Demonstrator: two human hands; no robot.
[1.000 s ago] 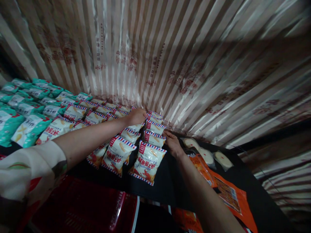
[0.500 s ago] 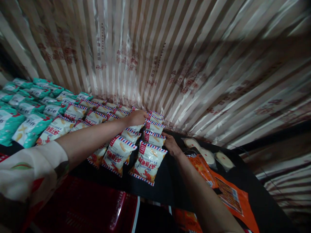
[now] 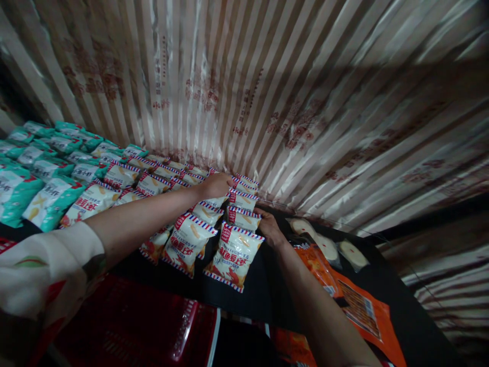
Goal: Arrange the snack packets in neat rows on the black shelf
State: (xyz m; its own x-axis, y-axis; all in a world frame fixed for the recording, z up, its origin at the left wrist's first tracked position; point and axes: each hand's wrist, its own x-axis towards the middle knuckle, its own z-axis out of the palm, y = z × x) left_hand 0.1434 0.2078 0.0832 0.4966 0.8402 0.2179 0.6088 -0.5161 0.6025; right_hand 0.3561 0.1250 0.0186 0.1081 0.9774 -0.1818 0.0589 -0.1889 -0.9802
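White snack bags [image 3: 236,257] with red lettering and striped blue-and-red edges stand in rows on a black surface. My left hand [image 3: 218,185] is closed over the back part of these rows, knuckles up. Its fingertips are hidden, so I cannot tell whether a bag's edge is between them. At the right end of the rows, my right hand [image 3: 270,227] touches the side of a snack bag [image 3: 244,219] in the column behind the front bag. One finger stretches left along that bag's upper corner; the other fingers are mostly hidden.
Teal snack bags [image 3: 53,201] fill the left side. To the right lie orange packets [image 3: 369,316] and pale round wrapped items [image 3: 353,255]. A dark red glossy container [image 3: 153,326] is below the front edge. Pleated striped sheeting [image 3: 229,92] hangs directly behind the rows.
The view has shifted very slightly, so the bags on the left sit a little farther right in the picture. Both hands keep their places at the bags.
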